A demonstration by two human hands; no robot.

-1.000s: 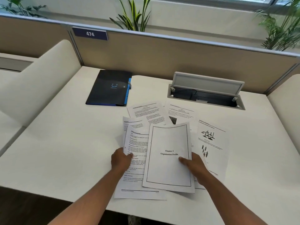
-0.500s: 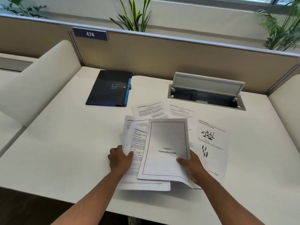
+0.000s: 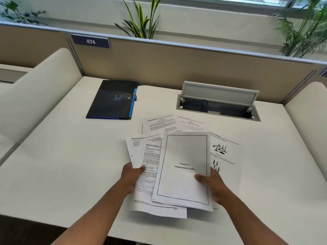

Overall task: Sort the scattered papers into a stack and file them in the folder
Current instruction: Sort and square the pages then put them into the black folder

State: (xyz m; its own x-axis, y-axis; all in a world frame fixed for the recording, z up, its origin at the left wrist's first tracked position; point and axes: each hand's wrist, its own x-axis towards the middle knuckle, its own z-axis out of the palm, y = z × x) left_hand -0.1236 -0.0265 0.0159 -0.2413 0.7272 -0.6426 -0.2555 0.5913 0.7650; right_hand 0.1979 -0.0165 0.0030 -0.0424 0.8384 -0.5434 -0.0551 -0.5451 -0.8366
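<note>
A bordered "Chapter 2 Organization Profile" sheet (image 3: 184,161) lies on top of a fanned bunch of text pages (image 3: 148,160), lifted off the desk at the near edge. My left hand (image 3: 131,175) grips the left side of the bunch, thumb on a text page. My right hand (image 3: 211,183) pinches the right side of the title sheet, thumb on top. A sheet with drawings (image 3: 225,154) lies flat to the right, and two more text sheets (image 3: 162,123) lie behind. The closed dark folder (image 3: 113,99) with blue tabs rests at the back left.
The white desk (image 3: 62,156) is bounded by a beige partition (image 3: 168,62) at the back and cream side dividers. An open cable hatch (image 3: 217,103) with a raised grey lid sits at the back right. Plants stand beyond the partition.
Both hands have gathered the title sheet and the text pages closer together and raised them off the desk; the bunch has shifted slightly toward me.
</note>
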